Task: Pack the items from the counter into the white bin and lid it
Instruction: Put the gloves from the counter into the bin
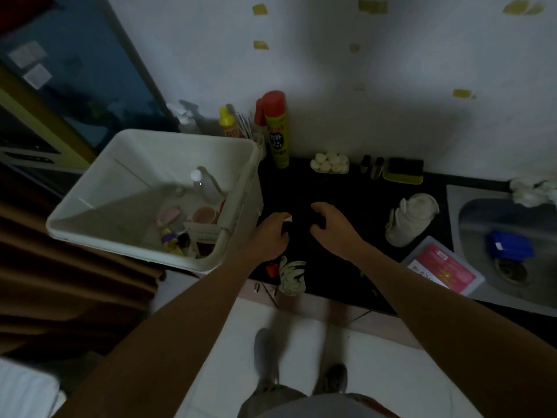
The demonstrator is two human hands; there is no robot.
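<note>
The white bin (99, 188) stands at the left end of the dark counter (355, 200), with a clear bottle, pink cups and small tubes inside. Just right of the bin, my left hand (269, 236) is closed around a small dark item with a white tip (287, 220). My right hand (330, 224) hovers beside it over the counter, fingers curled and apart; whether it touches anything dark is hard to tell. A yellow spray can with a red cap (277, 131), a tray of white balls (330, 164) and a white cloth-wrapped jar (411, 218) stand on the counter. No lid is visible.
A steel sink (512, 245) with a blue item lies at the right. A pink-labelled box (443, 268) sits on the counter's front right. A pale glove (291, 274) and a red piece hang at the front edge. Brown curtain at the left.
</note>
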